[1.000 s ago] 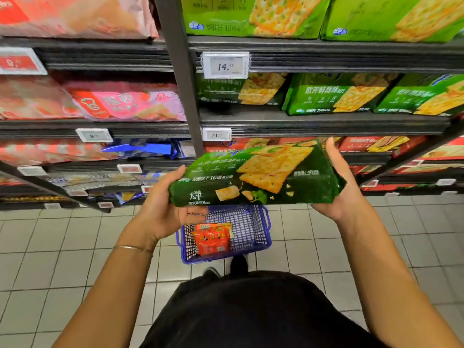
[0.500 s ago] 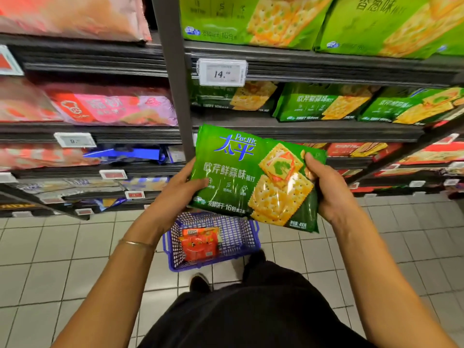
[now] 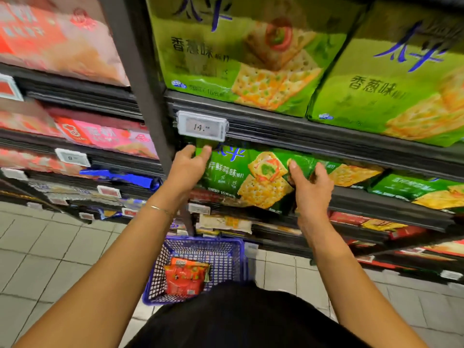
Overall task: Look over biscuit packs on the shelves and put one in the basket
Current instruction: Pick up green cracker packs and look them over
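A dark green pack of crackers (image 3: 251, 179) stands front-on at the left end of the middle right-hand shelf, under the price tag reading 14 (image 3: 203, 126). My left hand (image 3: 187, 169) grips its left edge, fingers over the top corner. My right hand (image 3: 310, 187) grips its right edge, thumb on the front. On the floor below stands a blue mesh basket (image 3: 226, 252) holding a red-orange snack pack (image 3: 185, 278).
Light green cracker packs (image 3: 253, 54) fill the shelf above, more dark green ones (image 3: 411, 189) lie to the right. Pink and red packs (image 3: 105, 136) fill the left bay beyond a dark upright post (image 3: 140, 79). Grey tiled floor (image 3: 45, 252) lies to the left.
The green pack, held flat over the basket a second ago, was turned upright and carried up to the middle shelf. Both hands still hold it. My view moved closer to the shelves.
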A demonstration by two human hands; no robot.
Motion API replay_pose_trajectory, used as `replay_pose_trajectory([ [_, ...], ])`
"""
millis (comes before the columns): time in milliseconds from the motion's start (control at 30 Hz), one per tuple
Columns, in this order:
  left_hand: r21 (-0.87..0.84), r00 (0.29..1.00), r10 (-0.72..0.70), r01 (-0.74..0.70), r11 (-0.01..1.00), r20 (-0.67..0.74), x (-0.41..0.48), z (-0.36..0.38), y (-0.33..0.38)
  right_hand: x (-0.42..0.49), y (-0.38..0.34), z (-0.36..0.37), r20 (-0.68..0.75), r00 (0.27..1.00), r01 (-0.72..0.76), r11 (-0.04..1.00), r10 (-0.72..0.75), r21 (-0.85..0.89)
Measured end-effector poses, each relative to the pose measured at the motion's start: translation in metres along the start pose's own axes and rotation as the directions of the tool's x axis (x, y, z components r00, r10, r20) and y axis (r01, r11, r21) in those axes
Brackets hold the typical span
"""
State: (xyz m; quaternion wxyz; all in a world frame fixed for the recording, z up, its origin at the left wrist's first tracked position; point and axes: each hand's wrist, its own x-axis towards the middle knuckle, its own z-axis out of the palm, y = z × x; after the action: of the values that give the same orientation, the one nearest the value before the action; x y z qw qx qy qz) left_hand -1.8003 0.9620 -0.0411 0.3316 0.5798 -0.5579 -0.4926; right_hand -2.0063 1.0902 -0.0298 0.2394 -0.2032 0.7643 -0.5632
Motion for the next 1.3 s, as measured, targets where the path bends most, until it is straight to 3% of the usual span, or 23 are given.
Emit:
replay_pose_trajectory([
  [167,-0.196,0.988,-0.059,0.030,0.980,-0.143,0.008,0.006,0.026,0.014,-0.008,0.013,0.073,0.982,0.176,0.984,-0.173,-0.030],
  [300,-0.223,0.988,-0.029,-0.005,0.975,-0.149,0.017,0.004,0.030,0.017,-0.010,0.028,0.144,0.985,0.090,0.995,-0.094,0.034],
  [433,-0.119,0.991,-0.124,0.117,0.986,-0.054,0.018,0.004,0.023,0.022,-0.003,0.035,0.179,0.983,-0.049,0.996,0.034,0.080],
  [567,0.024,0.993,-0.103,0.104,0.994,-0.051,0.013,0.005,0.022,0.016,0.006,0.033,0.156,0.988,0.018,0.999,-0.022,0.027],
  [700,0.302,0.996,-0.053,0.073,0.950,-0.074,0.008,0.000,0.023,0.005,0.009,0.038,0.168,0.986,-0.003,1.000,0.006,-0.018],
  [833,0.224,0.978,0.031,0.016,0.975,-0.206,-0.008,-0.002,0.027,0.001,0.005,0.042,0.178,0.981,-0.095,0.994,0.082,0.063],
  [933,0.277,0.960,0.160,-0.092,0.956,-0.231,-0.030,0.005,0.018,-0.005,0.004,0.042,0.202,0.975,-0.123,0.985,0.097,0.117],
  [1033,0.041,0.931,0.117,-0.109,0.993,-0.346,-0.042,0.010,0.007,-0.010,0.002,0.040,0.239,0.963,-0.170,0.968,0.124,0.185],
  [1100,-0.134,0.927,0.001,-0.055,0.989,-0.376,-0.041,0.009,0.009,-0.011,0.002,0.039,0.254,0.958,-0.194,0.955,0.134,0.226],
  [1200,-0.388,0.954,-0.209,0.113,0.915,-0.214,-0.028,0.008,0.017,-0.014,0.003,0.040,0.283,0.950,-0.210,0.939,0.130,0.274],
  [1300,-0.588,0.927,-0.372,0.276,0.760,-0.045,-0.022,0.000,0.030,-0.018,0.006,0.041,0.324,0.938,-0.236,0.910,0.122,0.340],
])
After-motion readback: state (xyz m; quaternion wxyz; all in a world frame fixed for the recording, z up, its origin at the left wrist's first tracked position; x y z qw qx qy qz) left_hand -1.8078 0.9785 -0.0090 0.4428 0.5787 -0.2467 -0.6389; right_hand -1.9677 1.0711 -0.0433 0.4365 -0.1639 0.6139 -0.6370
